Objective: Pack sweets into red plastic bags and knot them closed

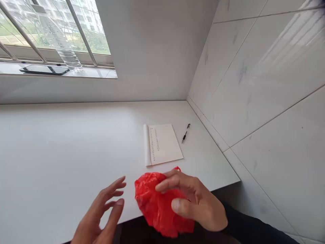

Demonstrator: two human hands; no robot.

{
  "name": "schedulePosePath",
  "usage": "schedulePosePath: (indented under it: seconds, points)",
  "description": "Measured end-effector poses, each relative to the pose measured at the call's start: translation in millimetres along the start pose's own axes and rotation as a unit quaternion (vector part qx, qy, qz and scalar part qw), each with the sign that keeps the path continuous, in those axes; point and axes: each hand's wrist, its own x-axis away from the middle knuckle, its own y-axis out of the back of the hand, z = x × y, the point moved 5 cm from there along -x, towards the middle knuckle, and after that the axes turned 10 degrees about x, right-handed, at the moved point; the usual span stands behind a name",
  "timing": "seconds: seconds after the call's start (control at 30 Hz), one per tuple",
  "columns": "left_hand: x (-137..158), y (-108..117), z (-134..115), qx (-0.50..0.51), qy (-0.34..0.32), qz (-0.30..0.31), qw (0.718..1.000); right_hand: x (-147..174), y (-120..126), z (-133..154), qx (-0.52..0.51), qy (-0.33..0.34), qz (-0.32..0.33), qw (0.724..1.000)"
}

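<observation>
Fingers (167, 184) of the right hand (203, 203) curve over the red bag (154, 205).

A big white table (63, 142) fills the bottom of the room. Behind the table stands a plain, light grey wall (157, 44). Up above the table's back edge, on its left side, is a window (72, 30) with metal bars (83, 37) and a shiny white ledge (101, 73). Daylight shines in over the table, and outside are green plants (100, 44) and a pale building (88, 15). Right beside the table is a wall of big white tiles (274, 67) with grey marks and dark lines between them.
</observation>
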Motion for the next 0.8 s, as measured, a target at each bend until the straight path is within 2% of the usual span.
schedulePosePath:
  seconds: [0.07, 0.1, 0.17, 0.2, 0.23, 0.3, 0.33, 0.37, 0.43, 0.5, 0.57, 0.67, 0.8]
  points:
    - [0.7, -26.3, -26.0, -0.061, -0.113, 0.055, 0.990, 13.4, -2.0, 2.2, 0.047, -0.009, -0.022, 0.999]
    - [2.0, -38.1, -36.1, -0.094, -0.178, 0.079, 0.976, 17.7, -2.4, 3.2, 0.061, -0.010, -0.025, 0.998]
    - [8.5, -60.7, -41.6, -0.161, -0.284, 0.116, 0.938, 25.1, -5.6, -1.1, 0.080, -0.007, -0.026, 0.996]
    - [13.7, -71.6, -36.4, -0.188, -0.314, 0.122, 0.923, 29.6, -9.4, -9.0, 0.096, -0.009, -0.031, 0.995]
    - [20.7, -81.8, -27.9, -0.208, -0.338, 0.109, 0.911, 35.4, -15.3, -21.7, 0.117, -0.013, -0.038, 0.992]
    - [40.5, -99.7, -6.0, -0.193, -0.361, 0.035, 0.912, 51.0, -33.4, -61.1, 0.176, -0.031, -0.050, 0.983]
    - [53.9, -104.4, 4.1, -0.176, -0.368, -0.055, 0.911, 60.2, -46.8, -85.8, 0.198, -0.039, -0.029, 0.979]
    - [66.6, -112.1, 15.9, -0.168, -0.342, -0.103, 0.919, 69.8, -60.7, -112.6, 0.237, -0.052, 0.002, 0.970]
    - [91.9, -126.2, 32.8, -0.152, -0.290, -0.164, 0.931, 87.9, -80.7, -165.0, 0.337, -0.103, 0.037, 0.935]
    - [111.5, -133.9, 42.1, -0.140, -0.235, -0.188, 0.943, 99.3, -94.6, -201.2, 0.346, -0.117, 0.072, 0.928]
    - [124.4, -132.8, 46.9, -0.125, -0.194, -0.187, 0.955, 103.1, -99.6, -218.0, 0.337, -0.120, 0.083, 0.930]
    - [132.9, -117.7, 56.9, -0.085, -0.129, -0.169, 0.973, 101.3, -96.3, -211.0, 0.327, -0.121, 0.064, 0.935]
    - [128.2, -96.9, 86.8, 0.017, 0.026, -0.102, 0.994, 98.2, -88.4, -161.4, 0.295, -0.093, 0.035, 0.950]
